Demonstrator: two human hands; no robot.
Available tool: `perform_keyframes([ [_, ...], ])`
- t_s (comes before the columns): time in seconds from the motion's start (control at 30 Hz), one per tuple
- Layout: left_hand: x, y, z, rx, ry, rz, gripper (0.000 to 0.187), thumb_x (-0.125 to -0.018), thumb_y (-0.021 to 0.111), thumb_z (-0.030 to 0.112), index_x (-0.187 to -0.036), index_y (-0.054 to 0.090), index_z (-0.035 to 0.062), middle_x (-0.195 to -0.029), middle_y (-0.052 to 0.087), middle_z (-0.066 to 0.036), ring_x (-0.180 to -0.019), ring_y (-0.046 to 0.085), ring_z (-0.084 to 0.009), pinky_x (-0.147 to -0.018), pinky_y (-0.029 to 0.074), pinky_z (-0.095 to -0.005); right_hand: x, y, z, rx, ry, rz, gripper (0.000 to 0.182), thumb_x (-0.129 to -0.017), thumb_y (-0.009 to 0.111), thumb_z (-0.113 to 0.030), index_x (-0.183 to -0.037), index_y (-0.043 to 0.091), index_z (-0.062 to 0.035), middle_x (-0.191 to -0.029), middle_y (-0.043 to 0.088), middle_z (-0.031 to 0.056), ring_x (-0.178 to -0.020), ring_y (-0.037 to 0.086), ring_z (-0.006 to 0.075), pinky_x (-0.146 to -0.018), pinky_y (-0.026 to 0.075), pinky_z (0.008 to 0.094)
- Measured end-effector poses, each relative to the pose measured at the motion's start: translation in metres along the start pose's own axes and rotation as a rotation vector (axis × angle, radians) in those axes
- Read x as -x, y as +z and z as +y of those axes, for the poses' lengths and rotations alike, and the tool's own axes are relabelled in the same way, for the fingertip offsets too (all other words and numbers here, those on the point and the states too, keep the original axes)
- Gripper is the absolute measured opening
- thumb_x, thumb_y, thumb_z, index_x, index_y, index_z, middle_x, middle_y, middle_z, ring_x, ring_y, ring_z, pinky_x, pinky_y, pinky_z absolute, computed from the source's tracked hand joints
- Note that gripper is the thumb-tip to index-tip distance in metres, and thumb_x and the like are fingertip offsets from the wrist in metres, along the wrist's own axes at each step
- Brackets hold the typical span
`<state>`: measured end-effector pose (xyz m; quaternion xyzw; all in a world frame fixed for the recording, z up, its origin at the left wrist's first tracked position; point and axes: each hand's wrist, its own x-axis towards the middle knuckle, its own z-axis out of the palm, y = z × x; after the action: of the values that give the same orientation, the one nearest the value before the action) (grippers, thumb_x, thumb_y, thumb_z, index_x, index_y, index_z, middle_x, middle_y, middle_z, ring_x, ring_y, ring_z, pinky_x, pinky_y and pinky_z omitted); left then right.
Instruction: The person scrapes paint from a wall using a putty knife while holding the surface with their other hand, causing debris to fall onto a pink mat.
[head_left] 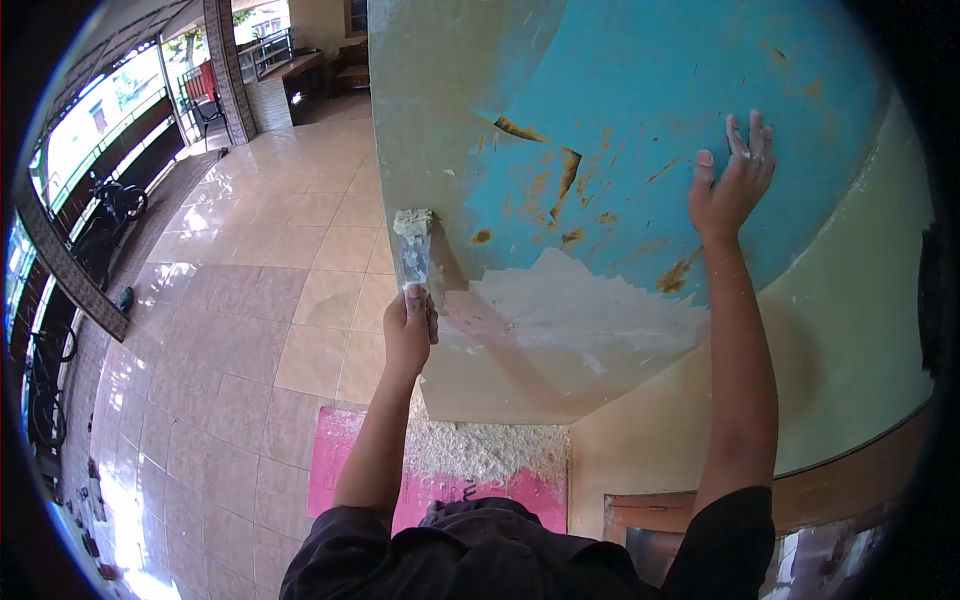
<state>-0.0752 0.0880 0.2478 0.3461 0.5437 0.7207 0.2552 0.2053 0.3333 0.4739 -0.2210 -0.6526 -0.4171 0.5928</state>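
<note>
My left hand (408, 322) grips a putty knife (414, 255) held upright by the wall's left edge. Pale scraped-off paint or filler is heaped on the blade's end (413, 222). Dusty fingers spread, my right hand (735, 185) rests against the blue-painted wall (640, 120), or just off it; the exact contact is hard to see. Brown marks and torn spots, including a dark peeled flap (567, 178), show in the blue. Below, a jagged-edged bare greyish patch (560, 300) is exposed. An olive-toned strip (420, 120) runs along the left side.
Below the wall, a pink sheet (335, 450) lies on the floor, covered with pale scrapings (480, 450). A wooden frame or furniture edge (650, 508) stands at lower right. Tiled floor (240, 330) extends left toward a bench (300, 68), a pillar (230, 75) and a parked motorbike (120, 200).
</note>
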Motion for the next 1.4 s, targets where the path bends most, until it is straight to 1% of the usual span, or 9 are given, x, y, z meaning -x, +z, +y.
perform_keyframes([
  [0.27, 0.046, -0.008, -0.119, -0.009, -0.208, -0.007, 0.046, -0.102, 0.037, 0.043, -0.075, 0.048, 0.0067, -0.056, 0.044, 0.000, -0.046, 0.043, -0.0084, -0.042, 0.036, -0.0250, 0.002, -0.001, 0.000, 0.002, 0.014, -0.014, 0.045, -0.095, 0.043, -0.042, -0.133, 0.048, -0.0176, -0.148, 0.036, 0.0086, -0.138, 0.031, 0.0342, -0.108, 0.021, 0.0602],
  [0.37, 0.036, -0.003, -0.101, -0.060, -0.153, -0.028, 0.046, -0.101, 0.039, 0.042, -0.075, 0.050, 0.0061, -0.057, 0.045, 0.001, -0.047, 0.043, -0.0080, -0.043, 0.036, -0.0249, 0.002, 0.000, 0.000, -0.003, 0.002, 0.008, 0.046, -0.096, 0.042, -0.044, -0.133, 0.048, -0.0177, -0.148, 0.036, 0.0081, -0.138, 0.031, 0.0337, -0.108, 0.021, 0.0598],
  [0.57, -0.008, 0.012, 0.015, -0.102, -0.029, -0.050, 0.046, -0.102, 0.038, 0.040, -0.079, 0.054, 0.0027, -0.058, 0.047, 0.000, -0.049, 0.045, -0.0080, -0.046, 0.038, -0.0250, 0.002, -0.002, -0.001, -0.003, 0.029, -0.015, 0.048, -0.096, 0.041, -0.046, -0.134, 0.048, -0.0179, -0.148, 0.036, 0.0088, -0.138, 0.030, 0.0340, -0.108, 0.019, 0.0605],
  [0.67, -0.003, 0.008, 0.018, -0.091, 0.050, -0.036, 0.048, -0.102, 0.037, 0.040, -0.084, 0.057, -0.0001, -0.061, 0.049, 0.000, -0.053, 0.046, -0.0081, -0.049, 0.039, -0.0248, 0.004, -0.002, -0.001, -0.002, 0.036, -0.021, 0.048, -0.096, 0.041, -0.045, -0.134, 0.048, -0.0176, -0.148, 0.036, 0.0094, -0.138, 0.030, 0.0342, -0.108, 0.019, 0.0609],
  [0.83, 0.016, -0.003, -0.008, -0.027, 0.024, -0.155, 0.042, -0.102, 0.034, 0.034, -0.110, 0.057, -0.0010, -0.079, 0.055, -0.006, -0.069, 0.053, -0.0120, -0.062, 0.046, -0.0270, 0.005, -0.003, -0.002, -0.003, 0.035, -0.018, 0.047, -0.096, 0.041, -0.045, -0.134, 0.048, -0.0175, -0.148, 0.036, 0.0098, -0.138, 0.030, 0.0343, -0.108, 0.018, 0.0612],
  [1.03, 0.013, -0.001, 0.012, -0.113, 0.244, -0.109, 0.029, -0.100, 0.046, 0.026, -0.112, 0.053, 0.0015, -0.082, 0.055, -0.003, -0.074, 0.058, -0.0144, -0.059, 0.045, -0.0298, 0.005, -0.002, 0.000, 0.004, 0.038, -0.022, 0.047, -0.096, 0.041, -0.044, -0.134, 0.048, -0.0181, -0.148, 0.036, 0.0100, -0.138, 0.030, 0.0348, -0.108, 0.019, 0.0615],
  [1.17, 0.007, -0.003, 0.010, -0.154, 0.184, -0.099, 0.025, -0.095, 0.056, 0.021, -0.110, 0.052, 0.0016, -0.078, 0.059, -0.006, -0.067, 0.063, -0.0193, -0.055, 0.046, -0.0341, 0.004, -0.001, 0.000, -0.011, 0.023, 0.001, 0.046, -0.096, 0.041, -0.044, -0.133, 0.048, -0.0182, -0.147, 0.037, 0.0101, -0.137, 0.031, 0.0353, -0.107, 0.019, 0.0615],
  [1.23, 0.007, -0.001, 0.018, -0.641, 0.250, 0.040, 0.028, -0.090, 0.064, 0.022, -0.107, 0.053, 0.0027, -0.079, 0.063, -0.014, -0.067, 0.064, -0.0275, -0.060, 0.050, -0.0379, 0.005, -0.001, -0.001, -0.003, 0.026, -0.004, 0.046, -0.096, 0.041, -0.044, -0.133, 0.048, -0.0180, -0.147, 0.037, 0.0103, -0.137, 0.031, 0.0354, -0.107, 0.019, 0.0614],
  [1.4, 0.003, 0.002, 0.019, -0.879, 0.298, 0.126, 0.025, -0.084, 0.069, 0.025, -0.099, 0.058, 0.0068, -0.077, 0.064, -0.014, -0.067, 0.064, -0.0332, -0.058, 0.049, -0.0411, 0.006, -0.001, 0.002, 0.003, 0.011, 0.001, 0.046, -0.096, 0.040, -0.044, -0.132, 0.048, -0.0172, -0.147, 0.037, 0.0108, -0.137, 0.032, 0.0356, -0.107, 0.020, 0.0609],
])
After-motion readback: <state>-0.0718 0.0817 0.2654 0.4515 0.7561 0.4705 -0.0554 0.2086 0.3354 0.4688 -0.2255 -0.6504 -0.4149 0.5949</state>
